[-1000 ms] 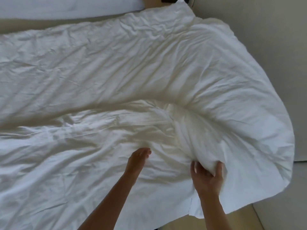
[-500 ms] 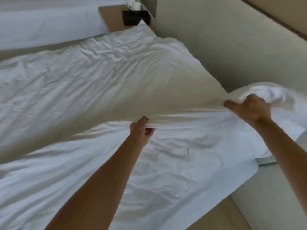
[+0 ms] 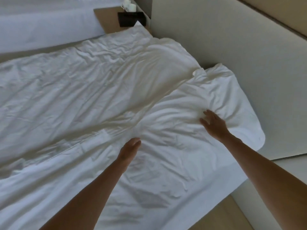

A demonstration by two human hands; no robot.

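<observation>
A white, wrinkled duvet [image 3: 86,90] covers the bed and fills most of the head view. Its right end [image 3: 232,100] is bunched up and hangs over the bed's edge by the wall. My left hand [image 3: 129,148] lies flat on the duvet near the middle, fingers straight and together. My right hand [image 3: 214,125] rests on the cloth just left of the bunched end, fingers spread and straight. Neither hand holds any cloth.
A beige padded wall [image 3: 224,39] runs along the right side. At the top stands a wooden bedside table [image 3: 108,20] with a black box [image 3: 131,19] and white cups [image 3: 129,6]. A second white bed [image 3: 41,25] lies at the top left. Wooden floor [image 3: 224,216] shows bottom right.
Both hands gripped a raised fold of the duvet half a second ago. They have let it go, the fold has dropped flat, and both hands now lie open on the cloth.
</observation>
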